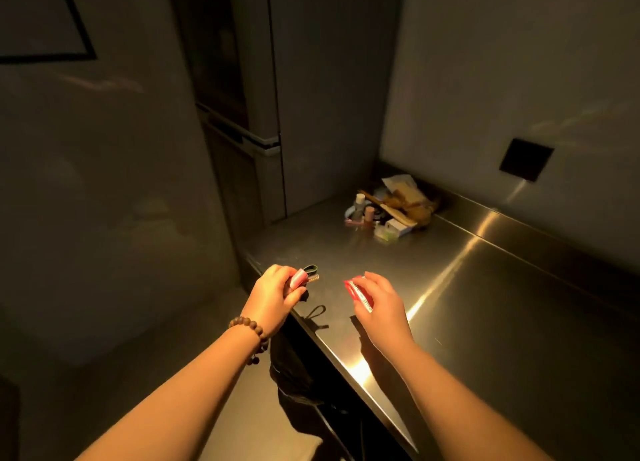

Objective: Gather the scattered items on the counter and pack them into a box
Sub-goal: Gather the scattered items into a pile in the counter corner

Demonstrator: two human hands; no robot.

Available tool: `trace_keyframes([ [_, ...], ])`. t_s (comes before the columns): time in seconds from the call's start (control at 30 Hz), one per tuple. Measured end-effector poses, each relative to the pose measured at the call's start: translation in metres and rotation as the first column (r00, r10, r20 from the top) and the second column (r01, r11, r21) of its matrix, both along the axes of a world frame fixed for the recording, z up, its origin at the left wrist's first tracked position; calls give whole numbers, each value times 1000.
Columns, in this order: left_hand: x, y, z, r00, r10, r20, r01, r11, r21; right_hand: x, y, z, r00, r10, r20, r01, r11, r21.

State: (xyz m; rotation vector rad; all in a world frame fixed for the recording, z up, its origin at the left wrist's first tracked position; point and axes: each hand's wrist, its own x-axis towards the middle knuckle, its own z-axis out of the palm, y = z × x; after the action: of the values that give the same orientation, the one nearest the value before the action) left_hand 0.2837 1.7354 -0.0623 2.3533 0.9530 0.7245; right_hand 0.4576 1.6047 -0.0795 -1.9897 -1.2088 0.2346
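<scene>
Over the near edge of the brushed steel table (467, 287), our left hand (273, 296) grips a small pink tube and dark loop (304, 276) while our right hand (379, 299) pinches a flat red packet (356, 292), long axis slanting away. Beyond both grips, far along the table toward its corner, lies the heap of scattered bottles, cartons and wooden utensils (391, 209), nearer our right hand. We see no box.
</scene>
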Motion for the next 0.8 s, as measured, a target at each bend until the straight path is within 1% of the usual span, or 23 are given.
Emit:
trace_keyframes([
  [0.17, -9, 71, -6, 1000, 3, 2, -3, 1000, -31, -15, 63, -2, 997, -66, -25, 66, 998, -12],
  [0.37, 17, 126, -18, 999, -35, -11, 35, 997, -69, -3, 105, -11, 988, -151, -11, 150, 985, -85],
  [0.53, 60, 156, -29, 995, -95, -22, 92, 992, -87, 25, 127, -24, 971, -237, 21, 237, 962, -137],
  [0.63, 93, 173, -37, 989, -140, -36, 136, 985, -106, 51, 143, -32, 957, -291, 12, 290, 945, -151],
  [0.8, 164, 204, -51, 959, -266, -96, 255, 960, -118, 100, 177, -51, 937, -349, 28, 349, 922, -168],
])
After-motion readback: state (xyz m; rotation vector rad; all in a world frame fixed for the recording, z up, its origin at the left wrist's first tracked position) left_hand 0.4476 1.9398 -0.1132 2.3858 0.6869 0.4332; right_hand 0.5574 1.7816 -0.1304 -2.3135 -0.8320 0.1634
